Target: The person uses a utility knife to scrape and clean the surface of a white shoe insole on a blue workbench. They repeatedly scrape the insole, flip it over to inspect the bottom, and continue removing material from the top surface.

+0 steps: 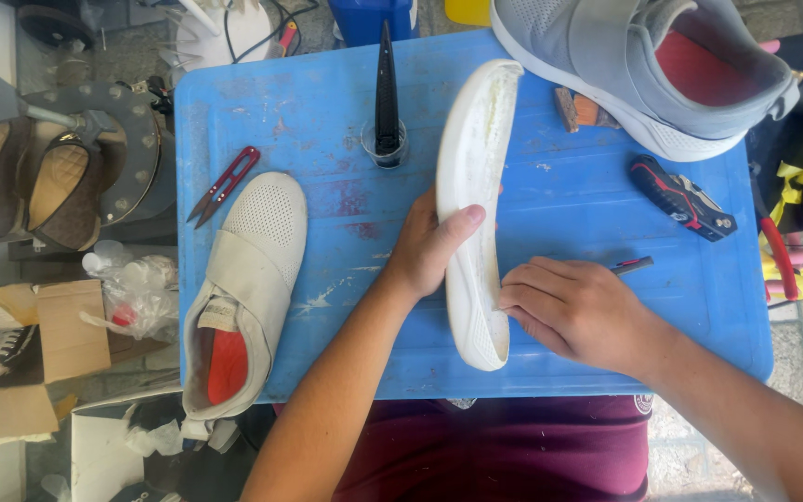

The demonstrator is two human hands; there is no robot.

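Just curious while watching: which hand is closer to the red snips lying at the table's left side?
Left. The left hand grips the white sole, a short way right of the red snips; the right hand is beyond the sole, farther away.

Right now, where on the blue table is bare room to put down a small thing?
Bare patches on the blue table: between the white sole and the utility knife, and the far left corner beyond the red snips. It is crowded around the glue jar, the grey shoe and both hands.

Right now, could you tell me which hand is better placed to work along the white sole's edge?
The right hand: it holds a small tool and touches the white sole at its lower edge. The left hand is busy gripping the sole.
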